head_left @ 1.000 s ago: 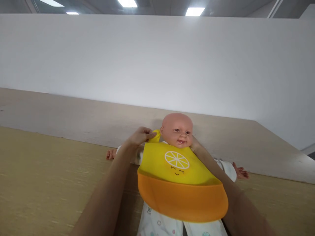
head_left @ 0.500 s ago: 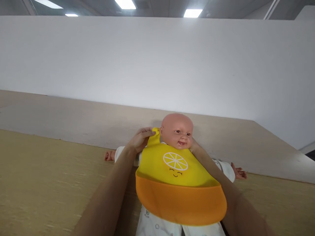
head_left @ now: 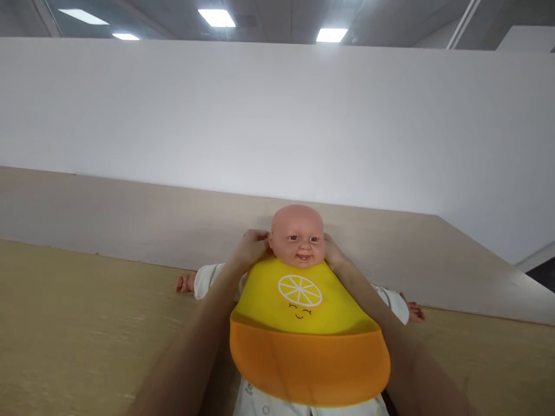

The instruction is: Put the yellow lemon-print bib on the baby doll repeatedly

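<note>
A bald baby doll [head_left: 297,228] lies on its back with its arms spread, dressed in white printed clothes [head_left: 266,404]. Over its chest is a silicone bib [head_left: 260,294], yellow with a white citrus slice and a smiling face, and an orange catch pocket along the bottom. My left hand [head_left: 252,248] is at the left side of the doll's neck, closed on the bib's neck strap, fingertips tucked behind the head. On the other side, my right hand [head_left: 333,252] reaches behind the neck; its fingers are hidden there. The strap ends are out of sight.
The doll rests on a wood-toned surface [head_left: 87,312]. Beyond it runs a paler, greyish strip [head_left: 130,214] up to a white wall [head_left: 260,115]. At the far right is a dark gap [head_left: 541,271] beside the wall.
My left hand has brought the bib's strap in behind the doll's neck, where its end is now hidden. The doll's head has turned to face more straight up. My right hand stays behind the neck.
</note>
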Action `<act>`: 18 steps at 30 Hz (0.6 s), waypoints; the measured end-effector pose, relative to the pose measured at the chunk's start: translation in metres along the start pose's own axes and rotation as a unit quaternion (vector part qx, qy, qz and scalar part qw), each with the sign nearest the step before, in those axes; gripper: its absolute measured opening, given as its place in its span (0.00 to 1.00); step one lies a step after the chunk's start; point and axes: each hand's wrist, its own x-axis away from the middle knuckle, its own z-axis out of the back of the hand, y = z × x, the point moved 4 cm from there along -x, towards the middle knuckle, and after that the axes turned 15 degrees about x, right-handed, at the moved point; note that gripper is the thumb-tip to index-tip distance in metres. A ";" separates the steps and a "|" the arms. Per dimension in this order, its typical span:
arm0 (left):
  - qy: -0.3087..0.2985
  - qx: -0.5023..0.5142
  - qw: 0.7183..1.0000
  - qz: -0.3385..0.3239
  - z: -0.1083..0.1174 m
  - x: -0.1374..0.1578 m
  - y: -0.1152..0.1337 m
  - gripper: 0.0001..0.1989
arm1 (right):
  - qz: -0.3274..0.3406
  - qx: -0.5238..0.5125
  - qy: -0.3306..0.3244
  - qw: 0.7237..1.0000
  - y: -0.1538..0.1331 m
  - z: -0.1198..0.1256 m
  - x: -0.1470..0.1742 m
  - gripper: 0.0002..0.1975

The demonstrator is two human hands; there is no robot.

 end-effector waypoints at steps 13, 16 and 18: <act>0.075 0.091 0.993 0.006 0.001 0.004 0.011 0.08 | -0.040 -0.010 -0.044 0.998 -0.024 0.011 0.003 0.10; 0.077 0.101 0.992 0.018 0.000 0.003 0.004 0.10 | -0.044 0.024 -0.039 0.998 -0.015 0.011 -0.001 0.08; 0.086 0.115 0.989 0.023 0.001 0.003 -0.003 0.12 | -0.053 0.033 -0.041 0.997 -0.007 0.011 -0.004 0.07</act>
